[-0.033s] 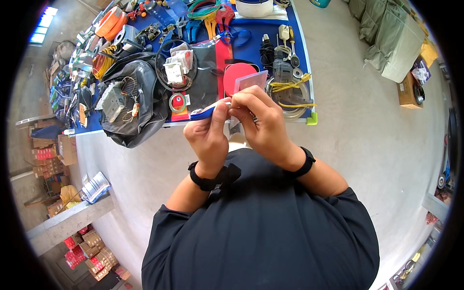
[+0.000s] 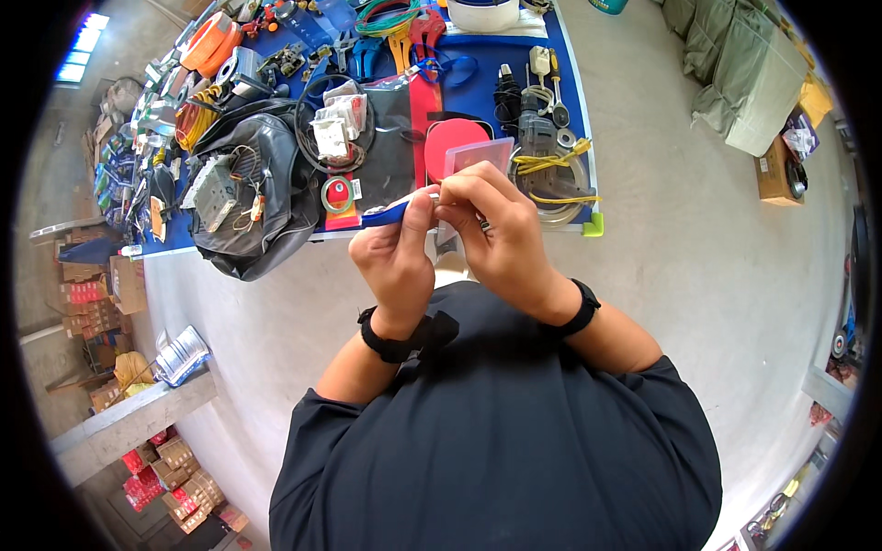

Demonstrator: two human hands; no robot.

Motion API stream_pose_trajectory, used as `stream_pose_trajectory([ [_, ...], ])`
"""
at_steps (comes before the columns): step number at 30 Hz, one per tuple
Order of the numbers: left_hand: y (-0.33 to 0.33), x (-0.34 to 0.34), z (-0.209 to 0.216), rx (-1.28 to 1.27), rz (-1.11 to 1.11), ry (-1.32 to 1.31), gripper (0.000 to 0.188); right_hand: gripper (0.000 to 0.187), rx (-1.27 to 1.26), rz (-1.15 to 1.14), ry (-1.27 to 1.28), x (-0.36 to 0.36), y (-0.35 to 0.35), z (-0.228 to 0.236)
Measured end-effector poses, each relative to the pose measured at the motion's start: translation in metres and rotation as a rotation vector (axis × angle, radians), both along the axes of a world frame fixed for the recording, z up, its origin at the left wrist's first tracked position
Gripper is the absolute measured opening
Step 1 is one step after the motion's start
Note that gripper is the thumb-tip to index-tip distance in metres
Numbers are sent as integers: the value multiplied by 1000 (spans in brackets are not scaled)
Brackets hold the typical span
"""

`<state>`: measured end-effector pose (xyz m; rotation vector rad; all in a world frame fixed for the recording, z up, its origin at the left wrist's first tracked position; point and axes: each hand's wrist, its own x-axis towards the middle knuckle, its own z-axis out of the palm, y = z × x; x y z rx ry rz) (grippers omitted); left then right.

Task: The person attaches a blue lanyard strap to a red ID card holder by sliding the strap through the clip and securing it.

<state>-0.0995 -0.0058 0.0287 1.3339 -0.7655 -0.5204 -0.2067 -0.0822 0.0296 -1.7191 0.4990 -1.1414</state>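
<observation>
Centrally, at the near edge of a blue-topped table (image 2: 575,96): in the left hand (image 2: 395,266), 1 flat blue piece (image 2: 383,218), pinched between thumb and fingers. Close beside, the right hand (image 2: 503,220), with thumb and fingertips near the left ones; cannot tell the object of that grip. Beyond the right fingers, 1 tilted clear plastic panel (image 2: 480,156), partly over a red disc (image 2: 448,138) in view.

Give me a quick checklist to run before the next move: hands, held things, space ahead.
1. Left hand gripping the blue item: ok, pinched.
2. Right hand gripping something: cannot tell; its fingers hide what is between them.
3. Clear plastic held firmly: cannot tell; its lower edge is behind the right hand.
4. Table free just ahead: not ok; the red disc lies there.
5. Wristbands clear of the blue item: ok.
</observation>
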Motion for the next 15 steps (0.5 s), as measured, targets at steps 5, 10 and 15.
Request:
stream_pose_trajectory([
  [5,0,3,8,61,-42,145,23,14,-3,1,40,-1,2,0],
  [10,-1,7,6,129,-66,97,27,12,-8,4,76,0,-7,-6],
  [15,1,9,6,141,-98,104,30,20,-115,-75,63,-7,-3,-5],
])
